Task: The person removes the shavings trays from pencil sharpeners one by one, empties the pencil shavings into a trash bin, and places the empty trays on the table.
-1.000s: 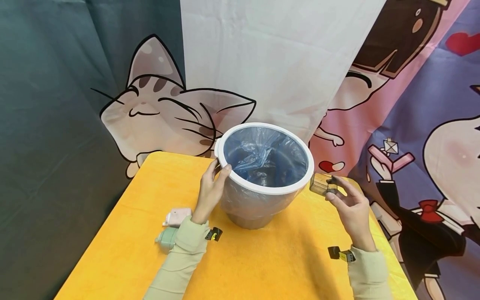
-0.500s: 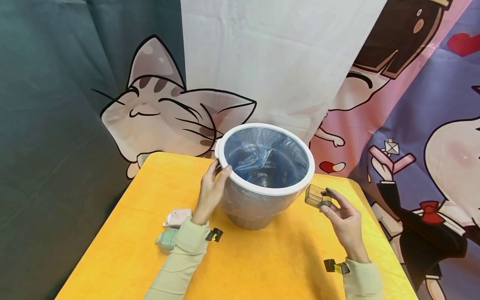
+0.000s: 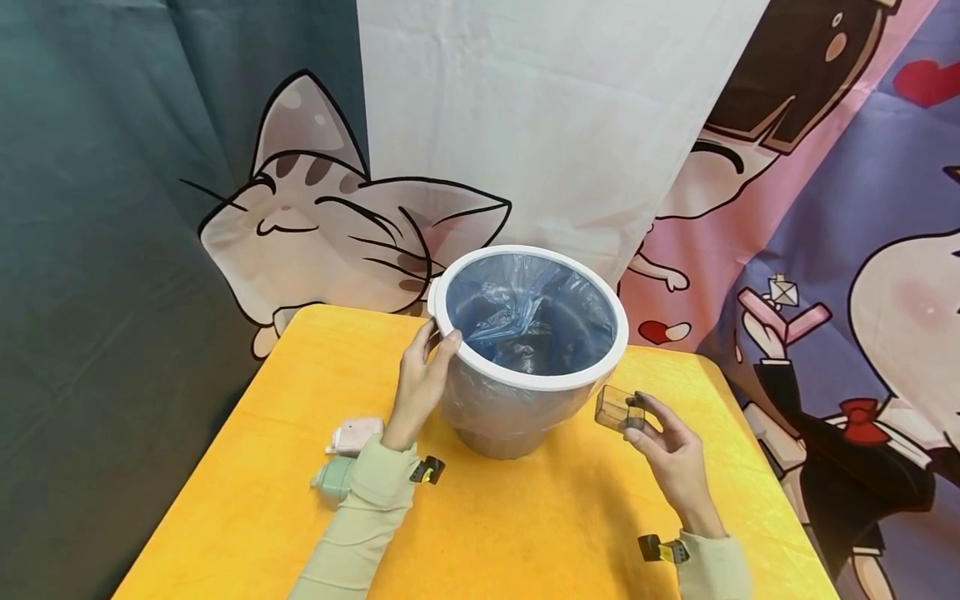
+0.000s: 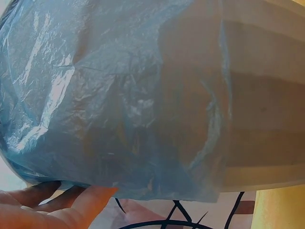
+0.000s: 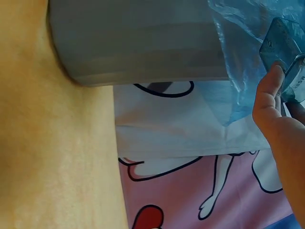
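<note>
A round trash bin [image 3: 495,437] with a white rim [image 3: 525,382] stands on the table, lined with a thin blue plastic bag [image 3: 510,310]. My left hand [image 3: 422,383] grips the rim on its left side, thumb on top and fingers against the outside. To the right of the bin, my right hand [image 3: 673,467] pinches a small smoky see-through plastic box [image 3: 612,408] between thumb and fingers, above the table. In the right wrist view the box [image 5: 279,44] appears close to the bag's overhanging edge [image 5: 233,86]. The left wrist view shows the bag [image 4: 114,95] folded down outside the bin.
Left of my left forearm lie a small pink case [image 3: 360,434] and a pale green bottle-like item [image 3: 333,477], partly covered by the sleeve. The yellow-covered table [image 3: 525,533] ends at the back against a printed cloth backdrop [image 3: 555,125].
My right hand has moved left and toward me with the plastic box, which is now lower in the head view. The left hand and the bin have stayed in place.
</note>
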`<state>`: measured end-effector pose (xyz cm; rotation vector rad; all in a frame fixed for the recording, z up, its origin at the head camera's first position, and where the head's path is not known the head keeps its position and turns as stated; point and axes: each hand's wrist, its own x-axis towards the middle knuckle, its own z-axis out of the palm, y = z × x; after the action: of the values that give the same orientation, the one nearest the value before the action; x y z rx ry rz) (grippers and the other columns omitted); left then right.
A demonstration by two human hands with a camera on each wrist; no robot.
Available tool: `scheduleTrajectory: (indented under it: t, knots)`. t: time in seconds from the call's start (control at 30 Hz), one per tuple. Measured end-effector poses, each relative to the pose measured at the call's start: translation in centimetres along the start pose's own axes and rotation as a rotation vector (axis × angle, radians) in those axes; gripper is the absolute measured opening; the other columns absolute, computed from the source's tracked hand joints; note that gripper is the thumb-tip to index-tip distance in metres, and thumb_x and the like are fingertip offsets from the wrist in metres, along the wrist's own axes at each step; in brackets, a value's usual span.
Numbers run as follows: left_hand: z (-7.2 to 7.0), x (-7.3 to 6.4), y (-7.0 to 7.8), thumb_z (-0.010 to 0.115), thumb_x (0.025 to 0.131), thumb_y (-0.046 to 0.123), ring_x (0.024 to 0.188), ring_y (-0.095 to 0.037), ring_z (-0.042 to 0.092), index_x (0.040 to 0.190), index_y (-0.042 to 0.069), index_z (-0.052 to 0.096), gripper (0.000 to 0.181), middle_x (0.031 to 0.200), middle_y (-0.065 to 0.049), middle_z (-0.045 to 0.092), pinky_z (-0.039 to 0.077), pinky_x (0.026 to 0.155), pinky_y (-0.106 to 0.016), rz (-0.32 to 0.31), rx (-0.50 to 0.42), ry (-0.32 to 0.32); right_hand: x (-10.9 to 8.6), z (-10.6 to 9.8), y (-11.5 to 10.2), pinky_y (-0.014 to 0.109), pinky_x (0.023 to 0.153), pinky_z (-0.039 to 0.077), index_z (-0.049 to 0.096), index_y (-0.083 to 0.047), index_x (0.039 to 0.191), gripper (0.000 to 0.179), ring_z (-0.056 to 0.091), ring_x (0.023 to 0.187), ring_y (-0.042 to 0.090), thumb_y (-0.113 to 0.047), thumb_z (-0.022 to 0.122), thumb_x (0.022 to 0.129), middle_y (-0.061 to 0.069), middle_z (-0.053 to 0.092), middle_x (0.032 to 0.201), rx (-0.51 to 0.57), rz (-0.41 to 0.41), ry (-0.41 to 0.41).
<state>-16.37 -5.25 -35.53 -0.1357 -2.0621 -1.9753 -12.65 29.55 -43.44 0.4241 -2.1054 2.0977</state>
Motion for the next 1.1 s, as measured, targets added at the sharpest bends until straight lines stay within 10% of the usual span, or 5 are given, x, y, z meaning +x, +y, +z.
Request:
scheduleTrajectory:
  t: [0.9, 1.1]
  knots:
    - [0.0, 0.0, -0.1, 0.055, 0.090, 0.024, 0.127, -0.025, 0.040, 0.136, -0.002, 0.039, 0.055, 0.135, -0.019, 0.044, 0.034, 0.104, -0.037, -0.004, -0.005, -0.002, -3.0, 1.3, 5.2, 0.026, 0.079, 0.052, 0.031, 0.003, 0.139, 0.058, 0.056, 0.109, 0.022, 0.008, 0.055, 0.086, 0.024, 0.032, 0.139, 0.069, 0.113, -0.170]
    - [0.0, 1.0, -2.7, 0.057, 0.089, 0.030, 0.128, -0.022, 0.039, 0.138, 0.004, 0.039, 0.057, 0.137, -0.015, 0.044, 0.035, 0.104, -0.036, -0.017, -0.011, -0.009, -4.2, 2.0, 6.6, 0.029, 0.084, 0.051, 0.029, 0.004, 0.139, 0.059, 0.056, 0.109, 0.024, 0.008, 0.054, 0.086, 0.028, 0.026, 0.140, 0.106, 0.137, -0.191]
